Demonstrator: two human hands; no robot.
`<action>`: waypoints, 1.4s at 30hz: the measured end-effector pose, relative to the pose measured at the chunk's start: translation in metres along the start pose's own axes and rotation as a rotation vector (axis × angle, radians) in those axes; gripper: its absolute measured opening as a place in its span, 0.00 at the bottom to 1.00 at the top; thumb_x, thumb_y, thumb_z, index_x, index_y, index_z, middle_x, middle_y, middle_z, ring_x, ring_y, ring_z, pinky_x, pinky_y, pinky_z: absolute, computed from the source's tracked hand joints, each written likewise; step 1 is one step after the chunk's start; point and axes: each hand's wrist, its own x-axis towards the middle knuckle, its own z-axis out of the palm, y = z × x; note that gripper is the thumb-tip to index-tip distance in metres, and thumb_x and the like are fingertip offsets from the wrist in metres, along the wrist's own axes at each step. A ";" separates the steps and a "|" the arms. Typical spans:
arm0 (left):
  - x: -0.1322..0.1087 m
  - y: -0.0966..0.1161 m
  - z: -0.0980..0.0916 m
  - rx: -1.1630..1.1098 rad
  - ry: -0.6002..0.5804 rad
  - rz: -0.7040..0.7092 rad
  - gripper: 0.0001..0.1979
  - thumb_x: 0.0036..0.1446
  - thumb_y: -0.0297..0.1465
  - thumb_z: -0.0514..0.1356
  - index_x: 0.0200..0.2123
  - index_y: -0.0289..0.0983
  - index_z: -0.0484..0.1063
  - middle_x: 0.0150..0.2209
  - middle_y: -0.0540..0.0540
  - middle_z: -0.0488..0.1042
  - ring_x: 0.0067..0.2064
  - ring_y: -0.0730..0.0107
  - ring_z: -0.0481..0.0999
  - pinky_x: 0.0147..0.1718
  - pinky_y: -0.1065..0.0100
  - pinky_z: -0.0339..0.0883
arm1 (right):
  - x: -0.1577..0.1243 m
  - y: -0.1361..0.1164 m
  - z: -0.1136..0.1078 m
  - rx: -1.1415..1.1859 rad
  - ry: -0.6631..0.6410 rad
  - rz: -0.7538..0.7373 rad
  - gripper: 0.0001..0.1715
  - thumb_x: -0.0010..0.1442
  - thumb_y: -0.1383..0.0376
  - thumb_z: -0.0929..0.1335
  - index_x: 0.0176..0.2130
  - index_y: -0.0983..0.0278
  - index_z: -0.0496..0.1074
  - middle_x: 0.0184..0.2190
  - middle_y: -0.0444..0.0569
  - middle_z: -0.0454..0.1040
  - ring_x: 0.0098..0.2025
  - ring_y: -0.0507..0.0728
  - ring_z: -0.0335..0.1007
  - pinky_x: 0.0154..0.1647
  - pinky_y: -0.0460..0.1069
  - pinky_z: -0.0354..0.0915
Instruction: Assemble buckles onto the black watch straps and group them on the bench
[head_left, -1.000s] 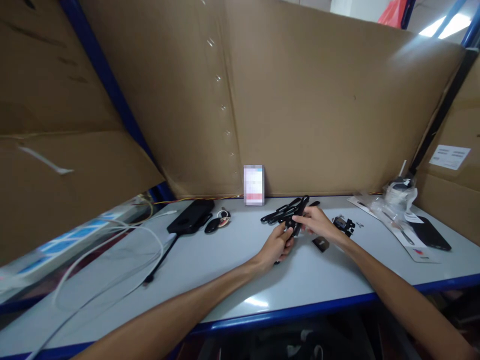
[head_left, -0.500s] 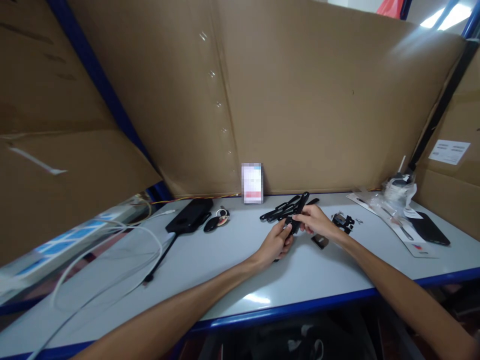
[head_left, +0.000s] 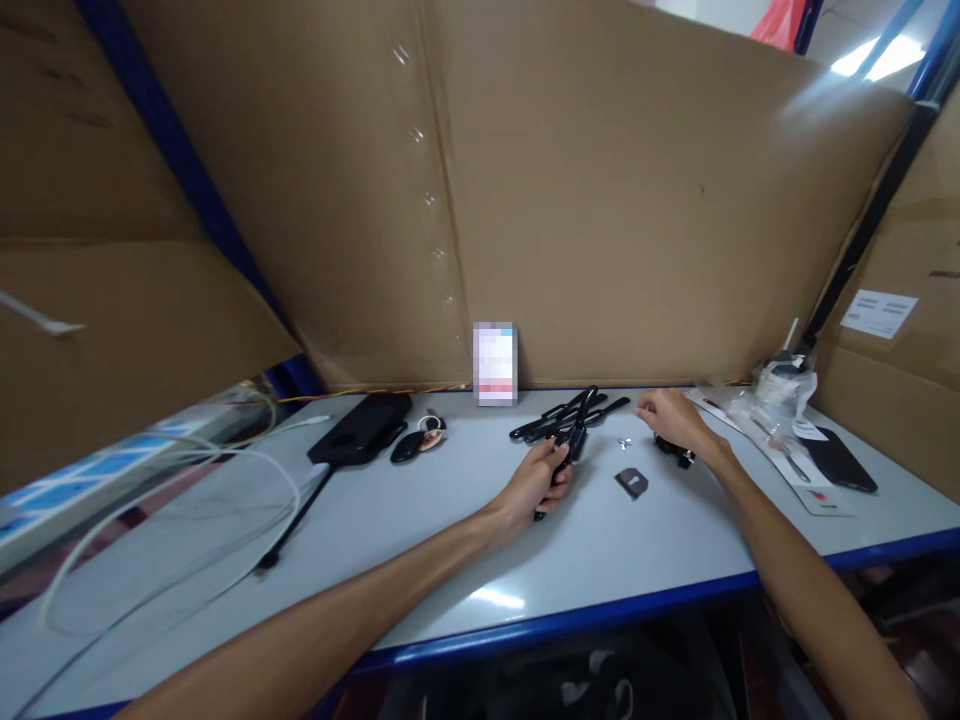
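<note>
My left hand (head_left: 534, 486) is closed round a long black plastic part (head_left: 571, 438) that points up and away from me, just above the grey table (head_left: 420, 560). Behind it lie several similar black strips (head_left: 559, 415). My right hand (head_left: 671, 417) hovers further right with curled fingers, over a small black clip-like piece (head_left: 673, 452); nothing shows in its grip. A tiny metal bit (head_left: 624, 442) and a small dark square plate (head_left: 631, 483) lie between the two hands.
Cardboard sheets (head_left: 600, 200) wall in the back and left. A black flat case (head_left: 360, 430), a key fob (head_left: 417, 443), white cables (head_left: 172, 490), a small card (head_left: 494, 363), a clear packet with tools (head_left: 780, 440) and a dark phone (head_left: 836, 460) lie about the table.
My right hand has let go of the black part and moved right toward the small black piece. The left hand still holds the part. The view shifted slightly.
</note>
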 end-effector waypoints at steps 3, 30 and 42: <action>0.000 0.001 0.001 0.006 0.006 0.001 0.14 0.65 0.36 0.55 0.31 0.41 0.51 0.22 0.59 0.55 0.17 0.84 0.47 0.15 0.78 0.35 | -0.003 -0.004 0.006 -0.061 -0.121 -0.024 0.20 0.65 0.52 0.65 0.37 0.64 0.77 0.38 0.55 0.79 0.44 0.62 0.74 0.36 0.48 0.59; 0.003 -0.005 0.001 0.043 -0.026 0.019 0.15 0.63 0.42 0.56 0.34 0.42 0.52 0.21 0.59 0.56 0.16 0.82 0.48 0.14 0.77 0.36 | -0.009 -0.017 0.015 -0.190 -0.276 -0.145 0.12 0.59 0.70 0.64 0.38 0.67 0.77 0.43 0.58 0.77 0.41 0.59 0.73 0.33 0.48 0.56; 0.005 -0.002 0.005 0.009 -0.002 -0.018 0.15 0.64 0.42 0.55 0.33 0.42 0.52 0.21 0.59 0.56 0.16 0.83 0.47 0.16 0.76 0.35 | -0.007 -0.006 0.016 -0.245 -0.222 -0.100 0.18 0.66 0.56 0.62 0.40 0.65 0.75 0.42 0.59 0.78 0.42 0.63 0.75 0.32 0.49 0.55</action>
